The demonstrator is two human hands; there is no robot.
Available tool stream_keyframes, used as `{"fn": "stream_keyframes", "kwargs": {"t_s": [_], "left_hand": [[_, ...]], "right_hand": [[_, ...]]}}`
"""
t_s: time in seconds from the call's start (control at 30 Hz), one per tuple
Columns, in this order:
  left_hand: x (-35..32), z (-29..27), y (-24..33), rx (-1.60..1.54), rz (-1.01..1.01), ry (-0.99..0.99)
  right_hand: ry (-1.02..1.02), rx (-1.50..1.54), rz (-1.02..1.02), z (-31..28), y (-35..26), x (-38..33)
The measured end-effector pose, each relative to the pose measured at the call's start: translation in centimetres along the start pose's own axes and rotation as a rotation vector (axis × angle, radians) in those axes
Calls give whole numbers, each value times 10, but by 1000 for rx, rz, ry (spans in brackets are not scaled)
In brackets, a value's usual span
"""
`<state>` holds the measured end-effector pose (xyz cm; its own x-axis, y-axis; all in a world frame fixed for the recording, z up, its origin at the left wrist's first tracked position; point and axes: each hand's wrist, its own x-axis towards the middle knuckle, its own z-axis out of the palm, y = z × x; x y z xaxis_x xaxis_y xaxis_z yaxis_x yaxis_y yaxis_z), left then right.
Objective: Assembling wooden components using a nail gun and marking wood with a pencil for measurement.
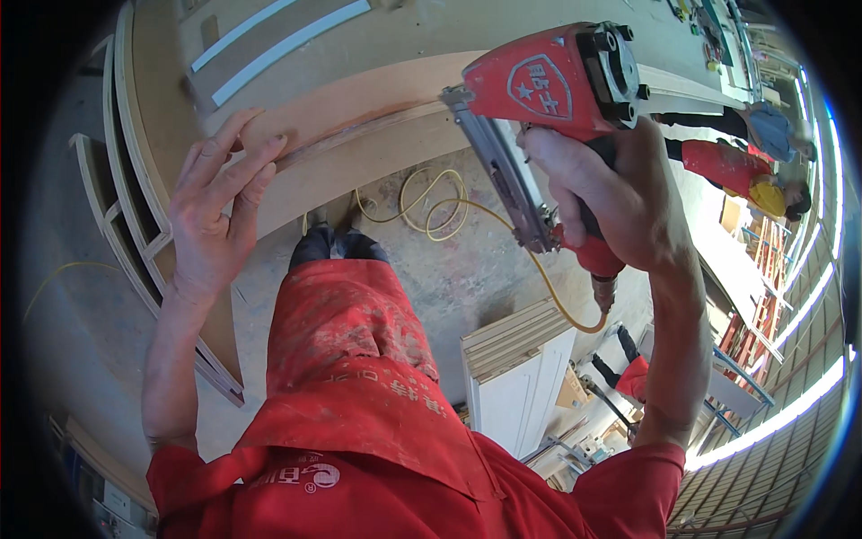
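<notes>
My right hand is wrapped round the black handle of a red nail gun. Its silver magazine slants down toward me, and a yellow air hose runs from the bottom of the handle. The gun's nose overlaps the edge of a long wooden board; whether it touches is unclear. At the board's left end, my left hand has its fingers bent over the edge, gripping it. A narrow wood strip runs along the board between my hands.
Curved wooden frames stand at the left. Two pale strips lie on the surface beyond the board. The hose coils on the floor near my feet. Stacked white panels stand to my right, and other people are farther right.
</notes>
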<state>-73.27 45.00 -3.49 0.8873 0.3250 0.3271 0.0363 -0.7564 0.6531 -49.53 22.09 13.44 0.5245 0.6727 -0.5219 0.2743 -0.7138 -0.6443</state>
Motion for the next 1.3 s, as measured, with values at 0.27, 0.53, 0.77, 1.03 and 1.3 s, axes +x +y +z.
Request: {"fn": "stream_keyframes", "kwargs": {"t_s": [0.27, 0.53, 0.77, 1.03, 1.3], "left_hand": [[-1, 1, -2, 2, 9, 15], [-1, 1, 0, 6, 0, 3], [1, 0, -1, 7, 25, 6], [2, 1, 1, -1, -2, 0], [0, -9, 10, -136, -180, -63]], "right_hand": [[-33, 66, -5, 12, -3, 5], [-14, 67, -12, 15, 2, 6], [-16, 54, 3, 13, 1, 7], [-1, -149, -2, 10, -15, 9], [-32, -170, 47, 15, -33, 8]]}}
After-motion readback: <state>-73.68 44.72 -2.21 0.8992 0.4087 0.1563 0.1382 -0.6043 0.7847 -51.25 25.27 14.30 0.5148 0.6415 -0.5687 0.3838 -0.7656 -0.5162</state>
